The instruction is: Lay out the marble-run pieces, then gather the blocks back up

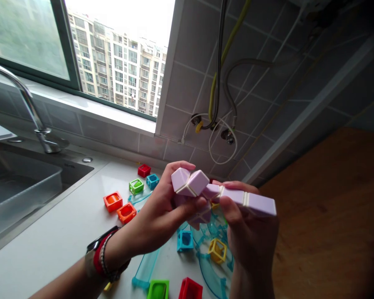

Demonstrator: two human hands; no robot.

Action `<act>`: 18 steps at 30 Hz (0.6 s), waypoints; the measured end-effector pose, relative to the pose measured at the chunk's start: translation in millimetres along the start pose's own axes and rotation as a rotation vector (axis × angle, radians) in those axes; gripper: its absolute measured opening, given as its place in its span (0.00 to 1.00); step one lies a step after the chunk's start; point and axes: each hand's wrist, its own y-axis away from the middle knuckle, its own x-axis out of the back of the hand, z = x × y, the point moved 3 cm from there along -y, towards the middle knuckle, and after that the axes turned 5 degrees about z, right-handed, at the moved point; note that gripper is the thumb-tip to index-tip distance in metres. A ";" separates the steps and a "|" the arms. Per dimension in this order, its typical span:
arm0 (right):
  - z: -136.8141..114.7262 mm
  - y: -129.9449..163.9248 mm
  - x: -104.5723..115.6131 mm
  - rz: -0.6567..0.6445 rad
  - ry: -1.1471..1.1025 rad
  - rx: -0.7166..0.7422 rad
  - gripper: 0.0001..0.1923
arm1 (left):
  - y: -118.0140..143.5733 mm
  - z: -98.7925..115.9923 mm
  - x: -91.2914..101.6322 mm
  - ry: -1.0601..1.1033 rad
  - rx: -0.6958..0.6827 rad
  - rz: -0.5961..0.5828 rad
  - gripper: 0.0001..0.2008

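Observation:
A lilac twisty snake puzzle [233, 196] with white seams is held up above the counter between both hands. My left hand [162, 214] is closed around its folded, bunched end, thumb across the front. My right hand [251, 236] grips the straight section, which sticks out to the right past the fingers. Parts of the puzzle are hidden behind the left thumb and fingers. Beneath the hands, on the white counter, lie a blue cube frame [185, 240], a yellow cube frame [217, 251] and clear blue plastic track pieces [147, 265].
Orange cube frames [113, 201], a green one [136, 186] and a red one [143, 170] lie left on the counter [90, 245]. A sink with a clear plastic bin [28, 199] and a faucet [28, 99] is further left. Hoses [218, 83] hang along the tiled wall.

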 end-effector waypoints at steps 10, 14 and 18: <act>20.0 0.4 -1.2 -0.034 -0.073 -0.109 0.13 | 2.5 3.4 1.1 -0.036 -0.002 0.105 0.14; 17.2 -1.4 -3.1 -0.134 -0.173 -0.072 0.10 | 0.8 5.7 6.1 0.031 0.104 0.057 0.14; 15.4 -4.6 -0.9 -0.220 -0.261 -0.057 0.11 | 1.0 9.8 6.6 0.058 0.172 -0.040 0.15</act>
